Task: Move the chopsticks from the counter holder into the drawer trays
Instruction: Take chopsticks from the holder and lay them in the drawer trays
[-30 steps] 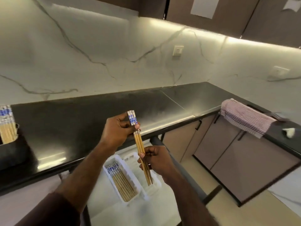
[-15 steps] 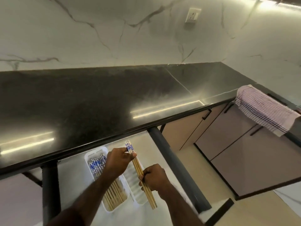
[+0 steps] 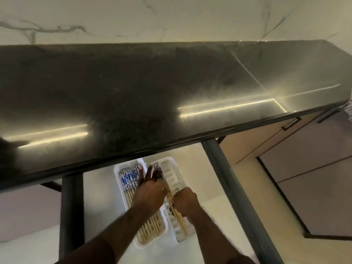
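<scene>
The held chopsticks (image 3: 172,203), a small bundle with blue-and-white patterned tops, lay lengthwise over the right tray (image 3: 171,168) in the open drawer (image 3: 99,197), low against its slotted floor. Whether they rested on it could not be determined. Half a second earlier the same bundle had been carried higher, tilted above the trays; one second earlier it had been held upright at counter level. The bundle had therefore been lowered and laid nearly flat along the tray.

The right hand (image 3: 185,201) gripped the lower shafts with curled fingers. The left hand (image 3: 150,189) was stretched over the patterned ends, fingers extended forward between the two trays; whether it pinched the tops or merely pressed and steadied them could not be told, as the fingertips were blurred.

The left tray (image 3: 117,168), touching the right one, held a full row of stored chopsticks (image 3: 129,178), patterned ends toward the counter edge. The right tray showed bare slots beyond the bundle.

In judgement, this bundle was at the point of release, and the placing step was almost complete. The right tray appeared to have ample room for more.

The black counter (image 3: 152,92) ran above the drawer, with marble wall behind. The counter holder was not in view, so the number of chopsticks remaining could not be assessed. Cabinet fronts (image 3: 314,187) stood to the right.
</scene>
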`<action>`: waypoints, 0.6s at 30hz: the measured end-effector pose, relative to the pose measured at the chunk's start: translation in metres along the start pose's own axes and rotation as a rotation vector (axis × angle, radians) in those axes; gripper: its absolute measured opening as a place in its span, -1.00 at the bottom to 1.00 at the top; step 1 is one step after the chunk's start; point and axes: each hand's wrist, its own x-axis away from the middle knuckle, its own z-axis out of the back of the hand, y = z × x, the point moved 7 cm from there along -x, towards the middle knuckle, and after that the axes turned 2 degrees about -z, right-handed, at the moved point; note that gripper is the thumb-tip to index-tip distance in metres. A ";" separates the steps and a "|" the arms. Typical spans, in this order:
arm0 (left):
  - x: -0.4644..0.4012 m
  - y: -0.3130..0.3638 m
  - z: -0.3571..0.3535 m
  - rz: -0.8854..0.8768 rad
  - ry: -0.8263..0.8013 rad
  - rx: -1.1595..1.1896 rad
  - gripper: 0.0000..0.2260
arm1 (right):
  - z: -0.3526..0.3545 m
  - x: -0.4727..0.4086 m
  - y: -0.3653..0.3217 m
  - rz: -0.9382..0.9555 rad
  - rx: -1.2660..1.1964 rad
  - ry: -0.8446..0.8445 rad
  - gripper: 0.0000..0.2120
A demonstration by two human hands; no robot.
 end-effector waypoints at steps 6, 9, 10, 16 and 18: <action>0.002 0.026 -0.025 -0.213 -0.179 -0.370 -0.52 | -0.016 -0.005 0.007 0.085 0.224 0.036 -0.73; 0.000 0.035 -0.030 -0.240 -0.290 -0.508 -0.55 | -0.016 -0.004 0.005 0.104 0.284 0.073 -0.77; 0.000 0.037 -0.031 -0.250 -0.314 -0.533 -0.56 | -0.015 -0.003 0.004 0.112 0.304 0.092 -0.77; -0.001 0.041 -0.023 -0.260 -0.337 -0.534 -0.45 | -0.013 0.007 0.009 0.157 0.340 0.248 -0.80; -0.002 0.040 -0.024 -0.268 -0.351 -0.536 -0.46 | -0.016 0.011 0.008 0.205 0.352 0.287 -0.78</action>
